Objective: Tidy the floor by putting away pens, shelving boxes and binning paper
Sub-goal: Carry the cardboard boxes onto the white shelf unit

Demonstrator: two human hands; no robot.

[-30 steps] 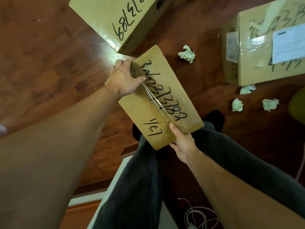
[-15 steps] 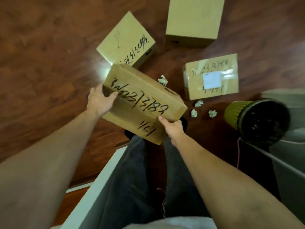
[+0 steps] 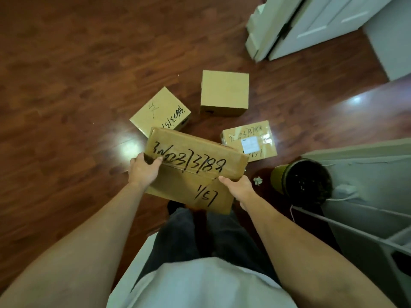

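Observation:
I hold a brown cardboard box (image 3: 195,161) with black handwritten numbers in both hands, lifted above the floor in front of my legs. My left hand (image 3: 144,170) grips its left end and my right hand (image 3: 238,188) grips its lower right corner. Three more cardboard boxes lie on the wooden floor beyond it: one with writing (image 3: 160,110) at the left, a plain one (image 3: 224,92) behind, and one with a white label (image 3: 251,138) at the right. A crumpled paper ball (image 3: 258,181) lies beside the green bin (image 3: 304,181).
A grey shelving unit (image 3: 367,196) stands at the right, next to the bin. A white door and frame (image 3: 300,25) fill the upper right. Open wooden floor (image 3: 66,85) stretches to the left and far side.
I have stood up with the box, so the floor, the other boxes and the bin look farther away. Both hands keep their grip on the box.

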